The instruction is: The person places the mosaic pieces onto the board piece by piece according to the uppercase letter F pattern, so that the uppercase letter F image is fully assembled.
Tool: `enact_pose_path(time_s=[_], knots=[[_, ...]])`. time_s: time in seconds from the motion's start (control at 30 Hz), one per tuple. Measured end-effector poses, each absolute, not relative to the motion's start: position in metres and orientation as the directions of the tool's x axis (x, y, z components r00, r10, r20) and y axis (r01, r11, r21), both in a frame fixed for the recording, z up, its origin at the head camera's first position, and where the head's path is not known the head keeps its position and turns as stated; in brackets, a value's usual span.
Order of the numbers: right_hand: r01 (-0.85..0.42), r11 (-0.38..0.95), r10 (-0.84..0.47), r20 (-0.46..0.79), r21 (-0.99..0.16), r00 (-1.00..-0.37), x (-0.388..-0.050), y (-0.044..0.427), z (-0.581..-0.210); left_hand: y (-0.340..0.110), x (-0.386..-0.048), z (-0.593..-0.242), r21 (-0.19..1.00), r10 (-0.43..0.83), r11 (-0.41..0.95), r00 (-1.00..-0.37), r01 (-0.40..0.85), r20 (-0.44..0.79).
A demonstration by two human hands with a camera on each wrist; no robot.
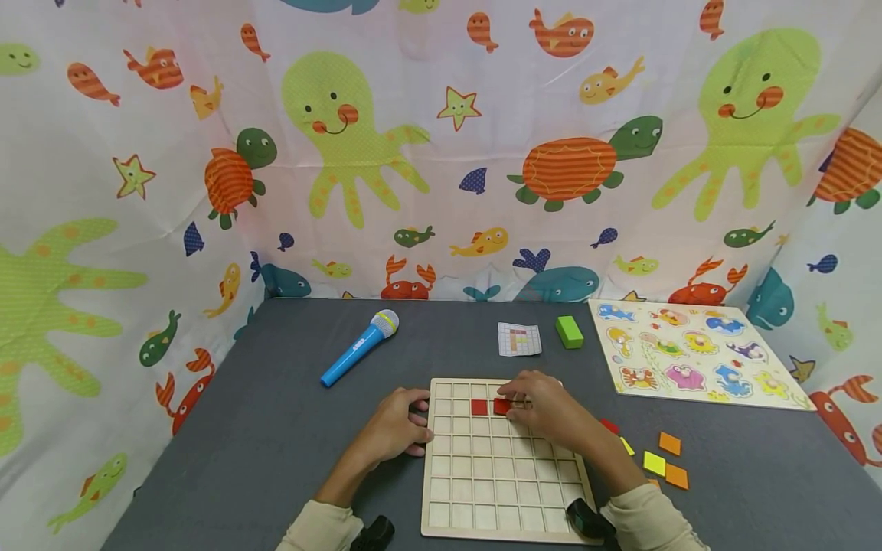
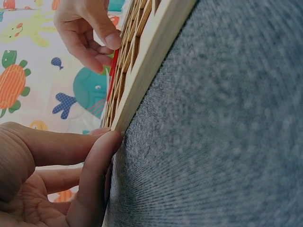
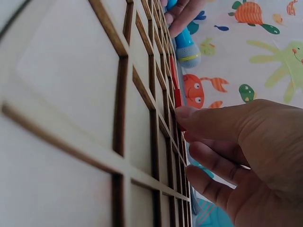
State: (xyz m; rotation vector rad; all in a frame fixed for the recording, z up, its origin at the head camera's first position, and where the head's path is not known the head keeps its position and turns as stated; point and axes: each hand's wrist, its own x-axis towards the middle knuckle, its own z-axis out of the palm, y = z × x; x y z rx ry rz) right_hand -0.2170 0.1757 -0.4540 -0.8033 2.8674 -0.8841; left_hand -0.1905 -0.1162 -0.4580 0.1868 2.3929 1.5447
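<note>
Right hand (image 1: 540,405) pinches a red tile (image 1: 502,406) between thumb and fingers at twelve o'clock on the grid board (image 1: 496,490), second row from the far edge. Left hand (image 1: 396,425), fingers bent, holds the board's edge near ten o'clock. Progress looks early: one seated red square (image 1: 478,407) just beside the held tile, which may not be fully down. Other visible cells bare; some hidden by the right hand. Left to place, presumably: loose tiles (image 1: 654,463), red, yellow, orange, around three o'clock. Patterned card (image 1: 520,340) beyond twelve; details too small to read.
</note>
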Motion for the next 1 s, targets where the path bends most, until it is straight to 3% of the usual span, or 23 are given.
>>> enact_pose_path(time_s=[1.0], knots=[[-0.466,0.671,-0.501,0.110,-0.576,-0.858,-0.2162,0.1741,-0.4550,-0.1160,-0.1897,-0.4576,0.911,0.266,0.410,-0.950,-0.040,-0.162]])
